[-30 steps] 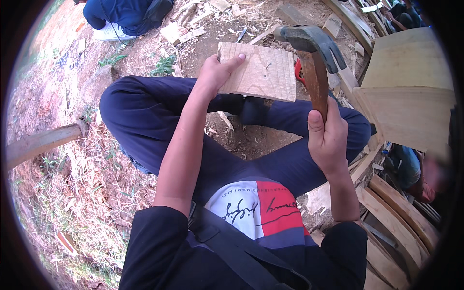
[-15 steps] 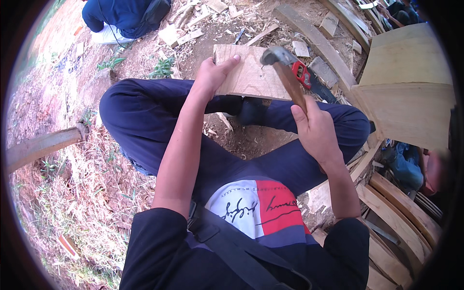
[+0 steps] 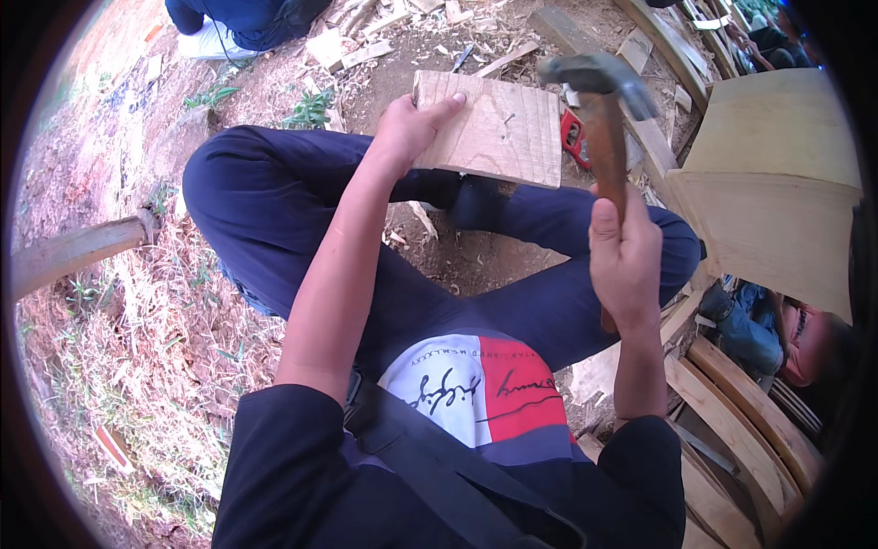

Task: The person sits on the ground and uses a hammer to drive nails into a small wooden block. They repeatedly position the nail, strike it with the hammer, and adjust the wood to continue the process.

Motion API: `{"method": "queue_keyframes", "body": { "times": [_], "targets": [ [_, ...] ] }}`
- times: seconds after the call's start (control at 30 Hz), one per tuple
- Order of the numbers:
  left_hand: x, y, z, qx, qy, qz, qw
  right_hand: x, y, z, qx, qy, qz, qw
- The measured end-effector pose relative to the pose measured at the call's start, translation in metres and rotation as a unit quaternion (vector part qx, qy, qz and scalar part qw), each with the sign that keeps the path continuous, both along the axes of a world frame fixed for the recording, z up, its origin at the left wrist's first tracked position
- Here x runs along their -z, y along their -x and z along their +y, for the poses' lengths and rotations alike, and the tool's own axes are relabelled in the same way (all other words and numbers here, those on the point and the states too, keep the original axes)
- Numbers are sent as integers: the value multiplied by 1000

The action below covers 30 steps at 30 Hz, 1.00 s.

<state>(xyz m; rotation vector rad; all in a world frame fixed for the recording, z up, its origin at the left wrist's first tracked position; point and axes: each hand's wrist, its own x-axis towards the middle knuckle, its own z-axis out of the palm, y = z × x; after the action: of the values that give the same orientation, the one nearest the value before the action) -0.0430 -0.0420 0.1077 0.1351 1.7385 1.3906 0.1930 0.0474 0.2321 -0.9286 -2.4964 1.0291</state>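
Note:
My left hand [image 3: 412, 131] grips the left edge of a pale wooden board [image 3: 489, 151], thumb on its top face and fingers beneath. The board lies beyond my crossed legs, tilted slightly. A nail [image 3: 508, 120] sticks out of its upper face, with a small dark mark beside it. In my right hand [image 3: 625, 261] is a claw hammer [image 3: 604, 137], wrapped by the handle with the thumb along it. Its metal head is raised to the right of the board, apart from the nail and a little blurred.
A red-handled saw [image 3: 574, 139] lies behind the hammer. Large wooden panels [image 3: 773, 206] stand at right, with curved planks [image 3: 741, 412] below. A person in blue [image 3: 251, 23] sits at far left; another person [image 3: 809, 343] is at right. Wood scraps [image 3: 366, 53] litter the ground.
My right hand has lifted the hammer away from the nail, to the right and back toward me. The board in my left hand has shifted slightly right, and its nail now shows plainly.

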Motion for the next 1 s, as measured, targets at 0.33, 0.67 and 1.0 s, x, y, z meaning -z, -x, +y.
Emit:
{"method": "queue_keyframes", "body": {
  "times": [0.33,0.67,1.0],
  "targets": [
    [7,0,0,10,-1,35,999,3,1,1,-32,-60,-78,995],
    [16,5,2,24,26,56,998,20,-1,-1,-39,-27,-107,993],
    [21,10,8,38,16,59,997,38,-8,5,-37,-23,-136,990]
  ]
}}
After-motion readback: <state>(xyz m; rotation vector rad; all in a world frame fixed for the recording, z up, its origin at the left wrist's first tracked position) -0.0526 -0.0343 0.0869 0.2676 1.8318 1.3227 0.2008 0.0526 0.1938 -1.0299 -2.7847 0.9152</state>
